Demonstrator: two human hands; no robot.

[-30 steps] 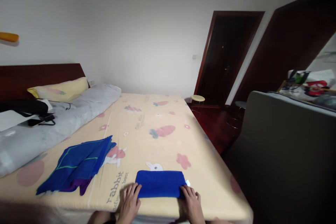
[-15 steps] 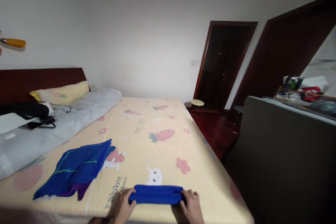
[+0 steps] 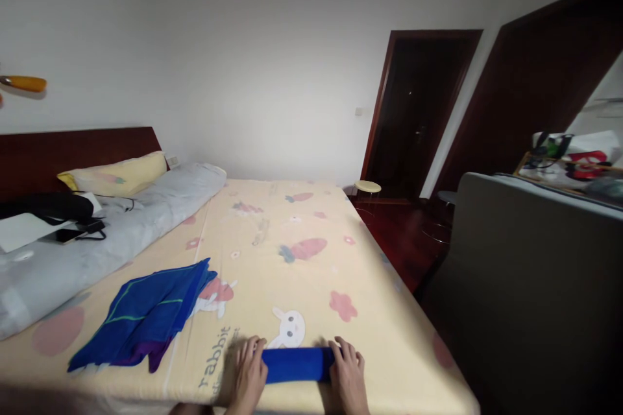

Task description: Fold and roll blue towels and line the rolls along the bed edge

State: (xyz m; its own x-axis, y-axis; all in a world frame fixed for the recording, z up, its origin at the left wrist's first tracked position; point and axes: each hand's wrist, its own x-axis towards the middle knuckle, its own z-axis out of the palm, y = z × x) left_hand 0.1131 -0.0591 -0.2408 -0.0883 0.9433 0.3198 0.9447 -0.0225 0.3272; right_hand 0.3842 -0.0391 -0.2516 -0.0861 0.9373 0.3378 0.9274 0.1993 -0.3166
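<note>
A blue cloth (image 3: 298,364), folded into a narrow flat band, lies crosswise near the front edge of the bed. My left hand (image 3: 250,368) grips its left end, fingers curled over the top. At the other end my right hand (image 3: 346,368) holds on in the same way, its fingertips bent over the fabric. Both ends of the band are partly hidden under the hands. To the left lies a larger folded blue garment (image 3: 146,314) with green lines and a purple part, apart from both hands.
The bed has a cream sheet (image 3: 389,350) printed with rabbits and carrots. A grey quilt (image 3: 160,224), a yellow pillow (image 3: 117,175), a phone (image 3: 71,235) and a black bag (image 3: 48,204) are at the left. A grey panel (image 3: 530,272) and a stool (image 3: 367,187) stand right.
My left hand has shifted right, and the fingers of both hands now reach further over the band. The visible stretch of cloth is shorter and looks smoother. The garment has stayed put.
</note>
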